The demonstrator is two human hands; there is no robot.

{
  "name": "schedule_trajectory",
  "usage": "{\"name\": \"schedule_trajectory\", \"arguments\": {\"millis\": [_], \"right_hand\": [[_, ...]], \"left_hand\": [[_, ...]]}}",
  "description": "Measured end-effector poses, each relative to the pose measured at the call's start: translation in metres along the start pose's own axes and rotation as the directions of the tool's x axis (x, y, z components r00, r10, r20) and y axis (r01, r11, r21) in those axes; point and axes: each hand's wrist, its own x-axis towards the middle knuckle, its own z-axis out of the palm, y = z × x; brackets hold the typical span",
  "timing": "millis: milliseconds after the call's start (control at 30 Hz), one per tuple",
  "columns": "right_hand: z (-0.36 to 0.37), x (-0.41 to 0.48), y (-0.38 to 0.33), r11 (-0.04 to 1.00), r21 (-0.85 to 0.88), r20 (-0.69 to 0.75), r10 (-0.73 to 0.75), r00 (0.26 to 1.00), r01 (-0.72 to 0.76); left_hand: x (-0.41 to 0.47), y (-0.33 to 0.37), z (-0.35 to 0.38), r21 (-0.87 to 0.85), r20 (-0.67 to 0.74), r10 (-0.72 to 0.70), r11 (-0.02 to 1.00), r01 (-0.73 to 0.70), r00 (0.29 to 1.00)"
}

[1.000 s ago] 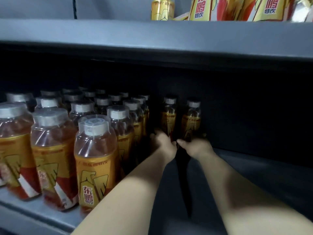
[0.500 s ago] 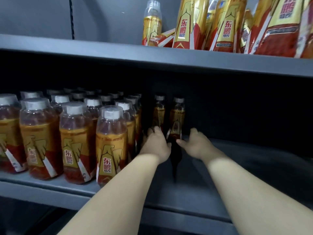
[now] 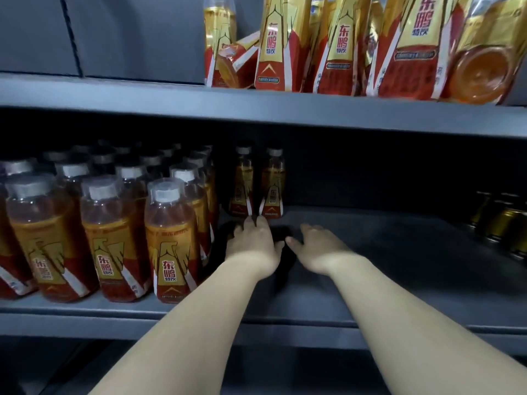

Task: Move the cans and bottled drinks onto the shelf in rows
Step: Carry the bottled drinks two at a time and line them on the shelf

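Two back bottles [image 3: 258, 183]: They stand up straight, side by side, deep at the back of the middle shelf [image 3: 370, 280]. They start two new rows.
Left hand [image 3: 252, 246]: It is open and holds nothing. Its fingertips [image 3: 251, 221] are just in front of the two bottles. I cannot tell if they touch.
Right hand [image 3: 316, 248]: It is open and empty too, palm down, low over the bare shelf, right beside the left hand.
Full rows [image 3: 119, 223]: Many bottles stand in neat rows on the left side of the same shelf, from front to back. That part looks done.
Left to do: The two new rows have one bottle each, so I think they need many more in front.
Open room: The shelf is bare from the two bottles out to the front edge, and off to the right.
Cans [image 3: 502, 223]: Some dark gold cans sit at the far right, well apart from the hands.
Top shelf [image 3: 256, 109]: It hangs low over the bottle caps, so a bottle must go in low.
Top bottles [image 3: 370, 44]: A crowd of bottles leans and lies messy up there. I think they still need rows.
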Motion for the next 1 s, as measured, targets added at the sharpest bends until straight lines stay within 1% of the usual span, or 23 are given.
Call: {"name": "schedule_trajectory", "arguments": {"millis": [167, 267, 433, 600, 667, 1000], "right_hand": [[-0.026, -0.018, -0.009, 0.998, -0.044, 0.079, 0.039, 0.996, -0.035], [-0.047, -0.038, -0.022, 0.996, -0.080, 0.140, 0.039, 0.989, -0.028], [-0.090, -0.083, -0.041, 0.995, -0.093, 0.242, 0.044, 0.969, -0.022], [-0.125, -0.128, -0.053, 0.990, -0.136, 0.308, 0.075, 0.948, -0.034], [-0.134, -0.145, -0.056, 0.991, -0.130, 0.326, 0.075, 0.942, -0.034], [-0.186, -0.227, -0.072, 0.992, -0.112, 0.356, 0.087, 0.930, -0.050]], "left_hand": [[-0.011, 0.007, -0.027, 0.132, 0.105, 0.030, 0.990, -0.044, 0.994], [-0.026, 0.008, -0.048, 0.153, 0.170, 0.006, 0.988, -0.032, 0.985], [-0.064, 0.013, -0.094, 0.236, 0.209, -0.028, 0.971, -0.023, 0.977], [-0.097, 0.028, -0.152, 0.276, 0.247, -0.069, 0.961, -0.002, 0.967], [-0.113, 0.031, -0.170, 0.287, 0.250, -0.065, 0.958, -0.010, 0.966], [-0.182, 0.053, -0.232, 0.247, 0.287, -0.100, 0.969, 0.027, 0.953]]}}
